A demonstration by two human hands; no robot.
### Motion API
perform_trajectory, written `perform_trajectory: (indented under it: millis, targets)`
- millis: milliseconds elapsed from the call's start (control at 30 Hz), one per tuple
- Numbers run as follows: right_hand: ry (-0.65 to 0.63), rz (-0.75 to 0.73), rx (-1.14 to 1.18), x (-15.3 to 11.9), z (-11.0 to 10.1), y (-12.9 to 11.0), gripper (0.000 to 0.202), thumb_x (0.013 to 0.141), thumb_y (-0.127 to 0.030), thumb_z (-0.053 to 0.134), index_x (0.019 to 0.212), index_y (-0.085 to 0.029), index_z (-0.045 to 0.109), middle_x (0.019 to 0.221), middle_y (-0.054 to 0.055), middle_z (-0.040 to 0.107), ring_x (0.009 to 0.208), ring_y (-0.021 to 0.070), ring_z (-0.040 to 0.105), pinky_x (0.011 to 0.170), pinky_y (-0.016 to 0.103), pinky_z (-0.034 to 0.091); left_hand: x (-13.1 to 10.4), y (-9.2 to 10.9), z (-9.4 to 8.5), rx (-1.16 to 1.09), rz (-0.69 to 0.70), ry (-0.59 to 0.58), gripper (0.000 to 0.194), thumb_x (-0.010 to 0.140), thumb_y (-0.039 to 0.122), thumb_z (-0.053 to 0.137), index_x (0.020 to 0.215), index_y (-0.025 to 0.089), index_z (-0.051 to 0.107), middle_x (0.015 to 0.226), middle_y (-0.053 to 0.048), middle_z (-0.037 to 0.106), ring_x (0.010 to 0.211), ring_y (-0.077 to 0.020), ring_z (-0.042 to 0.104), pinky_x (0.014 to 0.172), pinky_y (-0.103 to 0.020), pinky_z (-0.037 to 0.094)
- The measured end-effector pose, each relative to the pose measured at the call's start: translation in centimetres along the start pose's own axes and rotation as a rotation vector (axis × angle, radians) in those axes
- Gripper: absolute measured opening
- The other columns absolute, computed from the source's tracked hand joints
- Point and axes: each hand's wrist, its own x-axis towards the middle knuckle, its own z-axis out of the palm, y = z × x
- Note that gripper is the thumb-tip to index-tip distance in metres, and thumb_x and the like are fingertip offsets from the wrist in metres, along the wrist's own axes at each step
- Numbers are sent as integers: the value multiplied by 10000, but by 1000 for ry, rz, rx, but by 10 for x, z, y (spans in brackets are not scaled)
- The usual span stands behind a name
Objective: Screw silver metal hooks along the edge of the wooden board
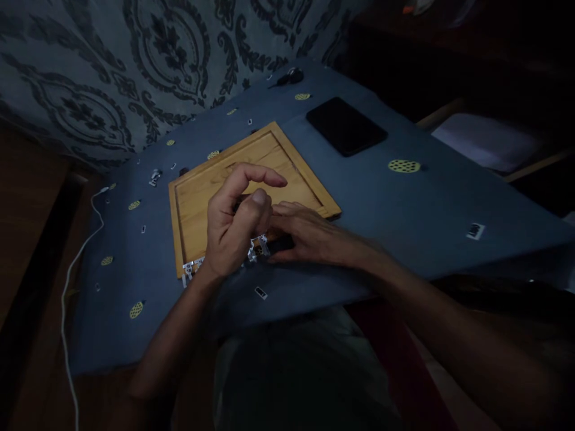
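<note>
A wooden panel [296, 173] with a raised border lies on the blue cloth. Metal hinges [257, 248] are at its near edge, partly covered by my hands. Over the panel's near part is my left hand [236, 221], its index finger bent out and the other fingers curled; what they hold, if anything, is hidden. My right hand [305, 232] rests at the near edge beside it, fingers wrapped round a dark object [281, 243] that is mostly hidden and cannot be identified.
A black tablet or phone [345, 126] lies right of the panel. A loose metal hinge [155, 177] is at the left, a small dark item [294, 75] at the back. A white cable [67, 281] hangs along the left edge. An open drawer [487, 140] is at the right.
</note>
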Motion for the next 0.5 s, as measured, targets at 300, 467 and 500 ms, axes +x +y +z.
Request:
perform_trajectory:
  millis: [300,467,500]
  targets:
    - [16,-14,-43,-1,3,6,349,827,-400,839,1044,-196,658,1024,49,641,971,236,580,890,381,423,0,25,5,-87,104,215,78,928,219,674,861,202,708,472,93,297,379,-60,197,403,-218,225]
    - [18,-13,-18,-1,1,3,330,844,-410,825,1039,-198,664,1011,48,632,972,234,583,882,378,429,-4,22,3,-24,77,264,74,917,271,697,868,216,708,461,90,313,372,-73,225,393,-228,255]
    - [17,-9,-13,-1,1,3,322,843,-404,825,1033,-198,665,1009,48,633,966,234,584,878,378,431,-4,20,3,-12,77,281,78,921,278,690,871,219,705,458,90,316,374,-76,225,392,-228,260]
